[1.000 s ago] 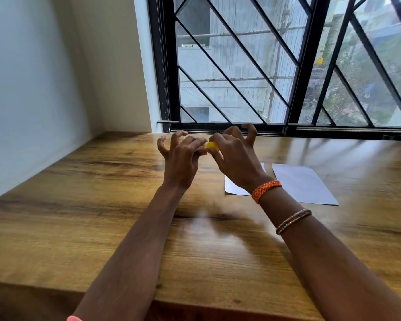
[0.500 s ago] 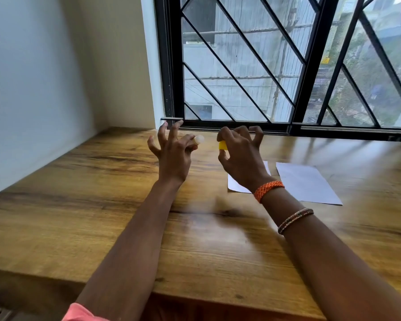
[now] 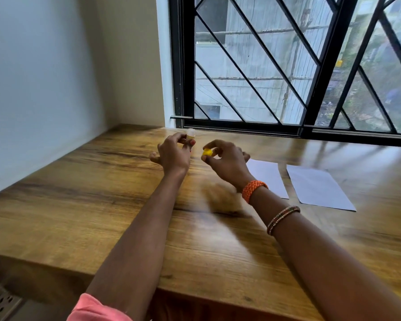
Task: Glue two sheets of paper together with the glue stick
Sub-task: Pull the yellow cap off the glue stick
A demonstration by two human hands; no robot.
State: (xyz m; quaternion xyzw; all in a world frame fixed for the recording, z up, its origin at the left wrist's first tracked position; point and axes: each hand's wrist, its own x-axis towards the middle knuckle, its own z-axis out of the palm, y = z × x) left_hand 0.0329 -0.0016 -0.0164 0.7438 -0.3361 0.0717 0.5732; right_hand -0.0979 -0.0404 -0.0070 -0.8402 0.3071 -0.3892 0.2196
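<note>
Over on the left, the left hand (image 3: 173, 154) is up above the bench (image 3: 79, 205), its grip pinched round a small pale, translucent piece (image 3: 191, 132) that pokes out above the fingertips toward twelve o'clock. By the look of it, that is one half of the glue stick, though which half is hard to say. Moving right, just across a narrow gap at three o'clock from it, the right hand (image 3: 227, 162) has its grip closed on the yellow piece (image 3: 207, 152), thumb below and fingers curled over the top. The two pieces are apart, not touching, so the stick reads as uncapped and ready.

Further right, at about four o'clock from the right hand, the two sheets of paper lie flat on the bench: the near sheet (image 3: 267, 177) partly behind the wrist, the far sheet (image 3: 317, 186) just beside it with a strip of wood between them. Neither overlaps the other, and I see no glue mark on either, though a thin smear could be too faint to spot.

So the opening is done; spreading glue, laying one sheet on the other and pressing down all remain.
</note>
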